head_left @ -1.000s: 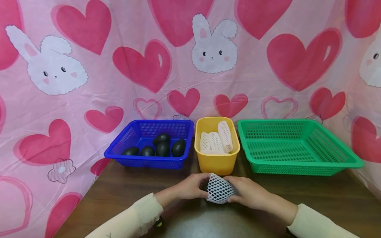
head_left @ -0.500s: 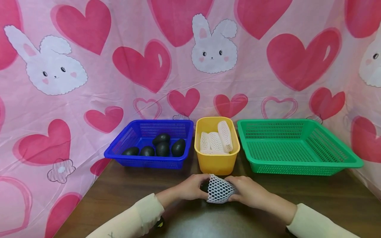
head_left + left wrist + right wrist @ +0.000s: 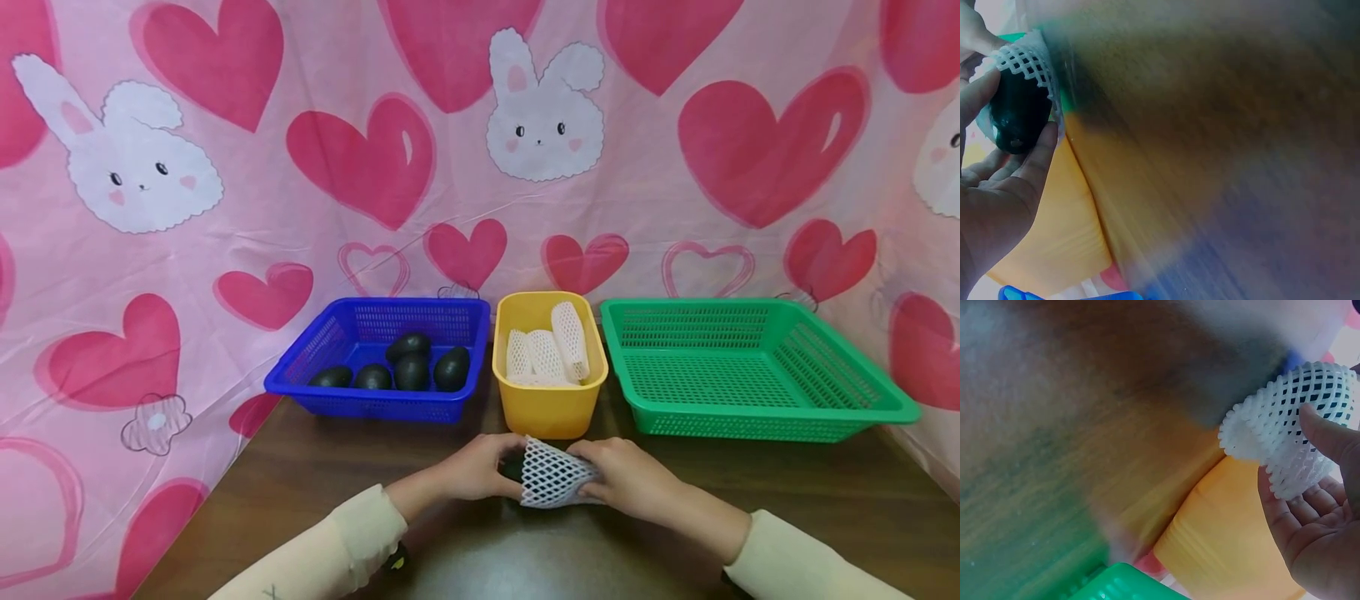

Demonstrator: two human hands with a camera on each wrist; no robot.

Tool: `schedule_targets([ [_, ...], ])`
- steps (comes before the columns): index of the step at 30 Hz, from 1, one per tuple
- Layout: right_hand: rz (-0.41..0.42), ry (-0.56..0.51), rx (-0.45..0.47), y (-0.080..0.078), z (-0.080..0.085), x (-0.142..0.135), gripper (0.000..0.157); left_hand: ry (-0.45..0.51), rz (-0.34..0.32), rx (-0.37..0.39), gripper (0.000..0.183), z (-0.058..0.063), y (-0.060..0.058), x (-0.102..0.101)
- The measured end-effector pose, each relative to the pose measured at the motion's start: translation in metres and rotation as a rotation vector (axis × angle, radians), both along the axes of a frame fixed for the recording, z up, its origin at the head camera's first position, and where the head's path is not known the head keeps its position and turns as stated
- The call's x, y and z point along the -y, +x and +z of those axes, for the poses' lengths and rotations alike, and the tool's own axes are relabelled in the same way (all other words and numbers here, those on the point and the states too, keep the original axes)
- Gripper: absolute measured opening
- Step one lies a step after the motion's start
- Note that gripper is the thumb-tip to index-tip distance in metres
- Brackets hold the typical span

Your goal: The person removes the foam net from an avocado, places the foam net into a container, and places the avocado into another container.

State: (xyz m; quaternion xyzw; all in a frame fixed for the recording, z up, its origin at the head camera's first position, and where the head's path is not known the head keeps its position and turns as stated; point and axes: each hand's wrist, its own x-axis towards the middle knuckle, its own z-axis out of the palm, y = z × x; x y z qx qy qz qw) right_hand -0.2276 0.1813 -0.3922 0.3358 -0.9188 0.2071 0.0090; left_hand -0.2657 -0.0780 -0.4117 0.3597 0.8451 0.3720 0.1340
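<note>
Near the front of the table, a dark avocado (image 3: pixel 1019 112) sits partly inside a white foam net sleeve (image 3: pixel 553 477). My left hand (image 3: pixel 478 468) holds the avocado's bare end between thumb and fingers, right by the sleeve's open edge. From the other side, my right hand (image 3: pixel 632 479) pinches the sleeve. The right wrist view shows the thumb on the mesh and the fingers beneath it, while the sleeve's loose end (image 3: pixel 1241 434) flares out past them. Dark avocado skin shows through the holes. Just behind the hands stands a yellow bin (image 3: pixel 551 412) with several more foam sleeves (image 3: pixel 546 354).
At the left, a blue basket (image 3: pixel 367 406) contains several avocados (image 3: pixel 412 372). A green basket (image 3: pixel 750 423) stands at the right with its mesh floor showing. Behind them hangs a pink cloth (image 3: pixel 450 192) with hearts and rabbits. The tabletop (image 3: pixel 315 475) is brown wood.
My right hand has shifted slightly along the sleeve, whose narrow end now stretches out by the fingers. My left hand keeps its hold on the avocado. The head view has shifted a little.
</note>
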Motion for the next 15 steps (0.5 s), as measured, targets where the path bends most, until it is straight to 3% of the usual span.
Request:
schedule_targets([
  [6, 0.034, -0.006, -0.046, -0.0009, 0.0032, -0.0017, 0.027, 0.000, 0.010, -0.010, 0.058, 0.0015, -0.0001, 0.0015],
  [15, 0.042, -0.009, -0.040, -0.0013, 0.0086, -0.0047, 0.019, -0.004, 0.024, -0.021, 0.062, 0.0079, 0.0003, 0.0087],
])
